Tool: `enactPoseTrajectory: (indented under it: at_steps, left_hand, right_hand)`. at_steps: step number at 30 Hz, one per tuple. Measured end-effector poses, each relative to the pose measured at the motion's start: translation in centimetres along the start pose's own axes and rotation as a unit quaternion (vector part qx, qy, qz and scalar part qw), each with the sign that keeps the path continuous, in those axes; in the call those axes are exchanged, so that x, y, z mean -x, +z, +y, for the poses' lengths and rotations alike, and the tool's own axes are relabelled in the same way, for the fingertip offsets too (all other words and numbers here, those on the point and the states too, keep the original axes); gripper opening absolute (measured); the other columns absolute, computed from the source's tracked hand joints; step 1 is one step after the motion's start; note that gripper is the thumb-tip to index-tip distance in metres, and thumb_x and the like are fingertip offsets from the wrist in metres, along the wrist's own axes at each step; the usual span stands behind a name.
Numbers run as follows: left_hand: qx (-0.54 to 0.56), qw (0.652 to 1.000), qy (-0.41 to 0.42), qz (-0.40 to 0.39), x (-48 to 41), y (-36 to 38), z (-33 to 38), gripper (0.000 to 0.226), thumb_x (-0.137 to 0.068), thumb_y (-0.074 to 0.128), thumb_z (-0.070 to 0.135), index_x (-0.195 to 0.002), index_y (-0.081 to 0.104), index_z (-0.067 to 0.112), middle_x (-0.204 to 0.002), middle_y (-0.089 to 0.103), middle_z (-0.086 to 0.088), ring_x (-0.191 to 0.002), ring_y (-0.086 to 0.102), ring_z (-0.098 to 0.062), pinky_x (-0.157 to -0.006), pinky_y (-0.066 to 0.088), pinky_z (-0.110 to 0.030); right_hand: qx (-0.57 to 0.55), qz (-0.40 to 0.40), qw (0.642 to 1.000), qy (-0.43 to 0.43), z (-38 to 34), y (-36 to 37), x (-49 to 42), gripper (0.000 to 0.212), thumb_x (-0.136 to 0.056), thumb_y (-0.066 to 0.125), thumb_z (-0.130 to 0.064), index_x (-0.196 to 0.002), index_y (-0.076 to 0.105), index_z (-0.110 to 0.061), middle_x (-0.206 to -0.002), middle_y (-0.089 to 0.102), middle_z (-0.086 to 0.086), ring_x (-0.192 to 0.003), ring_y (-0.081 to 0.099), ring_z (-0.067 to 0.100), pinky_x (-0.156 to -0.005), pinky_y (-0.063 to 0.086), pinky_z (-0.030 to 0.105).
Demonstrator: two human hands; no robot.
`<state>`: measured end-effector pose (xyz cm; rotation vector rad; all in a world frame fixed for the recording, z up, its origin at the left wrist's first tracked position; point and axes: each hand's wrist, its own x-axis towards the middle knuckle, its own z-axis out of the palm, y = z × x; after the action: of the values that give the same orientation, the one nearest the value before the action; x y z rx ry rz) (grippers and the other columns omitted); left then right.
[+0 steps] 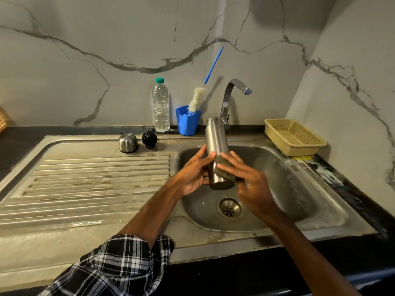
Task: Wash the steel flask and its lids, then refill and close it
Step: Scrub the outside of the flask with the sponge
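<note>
The flask (pixel 215 144) hangs over the sink basin (pixel 288 178), above the drain (pixel 229 208) and clear of the basin walls on every side. The tap (pixel 229 97) stands just behind its mouth, with the spout turned right. To the left the ribbed drainboard (pixel 85 178) lies open. At its far edge the steel cap (pixel 128 143) and the black stopper (pixel 149 140) sit side by side.

The flask is tilted, with its open mouth away from the person and its base toward them. The left hand (pixel 193 174) grips the lower body from the left, thumb across the steel. The right hand (pixel 254 189) holds a dark scrub pad (pixel 224 169) against the flask's right side near the base, fingers curled over the pad.

Along the far edge of the dark bench (pixel 17 144) stand a water bottle (pixel 160 105) and a blue cup (pixel 187 120) holding a bottle brush (pixel 197 99). A beige basket (pixel 295 136) sits at the right, by the corner of the veined marble wall (pixel 85 39).
</note>
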<state>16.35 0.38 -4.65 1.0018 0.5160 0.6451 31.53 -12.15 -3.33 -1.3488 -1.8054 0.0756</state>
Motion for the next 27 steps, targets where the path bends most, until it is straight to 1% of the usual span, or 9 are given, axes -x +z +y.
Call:
enactPoseTrajectory:
  at_steps: [3,8,10,12,14,18,21,24,27]
  left_hand:
    - [0.008,1.0,0.002,0.0,-0.1,-0.3,0.0,0.071,-0.096,0.064,0.028,-0.157,0.029,0.039,-0.141,0.057,-0.016,-0.12,0.064,-0.034,-0.082,0.061,-0.048]
    - [-0.009,1.0,0.002,-0.015,0.1,0.3,0.1,0.067,-0.099,0.06,0.028,-0.157,0.029,0.04,-0.14,0.054,-0.02,-0.113,0.065,-0.032,-0.083,0.06,-0.047]
    - [-0.003,1.0,0.004,-0.021,0.1,0.1,0.0,0.068,-0.098,0.061,0.029,-0.157,0.029,0.04,-0.141,0.054,-0.02,-0.113,0.065,-0.032,-0.083,0.059,-0.047]
    - [0.004,1.0,0.007,-0.028,-0.1,-0.5,0.0,0.067,-0.1,0.06,0.027,-0.157,0.029,0.041,-0.144,0.053,-0.019,-0.118,0.063,-0.034,-0.083,0.059,-0.048]
    - [0.002,1.0,0.008,-0.029,-0.2,-0.6,0.2,0.066,-0.101,0.058,0.026,-0.157,0.028,0.042,-0.144,0.053,-0.019,-0.12,0.062,-0.035,-0.085,0.059,-0.049]
    - [-0.015,0.999,0.006,-0.03,0.2,0.2,0.2,0.062,-0.101,0.059,0.028,-0.155,0.033,0.043,-0.139,0.057,-0.016,-0.115,0.064,-0.031,-0.089,0.058,-0.05]
    - [-0.01,0.999,0.011,-0.029,0.2,-0.1,0.2,0.063,-0.099,0.06,0.028,-0.154,0.034,0.043,-0.138,0.059,-0.015,-0.113,0.066,-0.028,-0.087,0.058,-0.049]
    - [-0.012,0.999,0.01,-0.03,0.1,-0.3,0.4,0.069,-0.097,0.062,0.03,-0.156,0.03,0.044,-0.14,0.057,-0.015,-0.117,0.064,-0.031,-0.089,0.057,-0.051]
    - [-0.029,0.999,0.004,-0.041,0.1,0.0,0.3,0.07,-0.097,0.065,0.032,-0.156,0.029,0.045,-0.141,0.056,-0.016,-0.12,0.063,-0.033,-0.093,0.056,-0.054]
  right_hand:
    - [0.013,-0.054,0.994,-0.093,0.1,-0.4,0.1,0.066,-0.075,0.053,0.028,-0.124,0.069,-0.013,-0.144,0.055,0.001,-0.146,0.037,0.02,-0.118,0.034,0.038]
    - [-0.005,0.041,0.998,0.042,1.1,-0.6,-2.0,0.066,-0.084,0.052,0.021,-0.137,0.06,-0.017,-0.152,0.048,-0.002,-0.143,0.04,0.011,-0.113,0.04,0.037]
    - [0.015,0.029,0.999,0.023,0.7,-0.2,-2.1,0.066,-0.083,0.051,0.02,-0.137,0.059,-0.016,-0.153,0.046,-0.001,-0.146,0.036,0.014,-0.117,0.035,0.035]
    - [0.034,-0.02,0.998,-0.04,0.5,0.1,-1.8,0.063,-0.081,0.05,0.02,-0.133,0.063,-0.013,-0.151,0.048,0.001,-0.148,0.031,0.017,-0.121,0.028,0.032]
    - [0.036,-0.026,0.997,-0.06,0.9,-0.2,-2.0,0.061,-0.081,0.051,0.02,-0.132,0.064,-0.012,-0.15,0.05,0.001,-0.148,0.032,0.018,-0.121,0.028,0.032]
    - [0.016,0.058,0.997,0.046,1.6,-0.2,-3.6,0.063,-0.085,0.054,0.016,-0.139,0.057,-0.017,-0.151,0.048,0.0,-0.141,0.042,0.012,-0.116,0.037,0.032]
    - [0.035,0.014,0.999,0.009,1.3,0.1,-3.5,0.067,-0.083,0.05,0.018,-0.139,0.058,-0.018,-0.153,0.045,-0.002,-0.147,0.034,0.015,-0.12,0.025,0.023]
    - [0.023,0.0,1.0,-0.016,1.9,-0.8,-4.1,0.065,-0.083,0.052,0.018,-0.137,0.06,-0.019,-0.151,0.047,-0.005,-0.145,0.036,0.013,-0.12,0.03,0.031]
    - [0.021,0.048,0.997,0.055,2.9,-1.3,-5.7,0.07,-0.086,0.053,0.014,-0.143,0.051,-0.026,-0.153,0.044,-0.007,-0.141,0.038,0.005,-0.117,0.037,0.037]
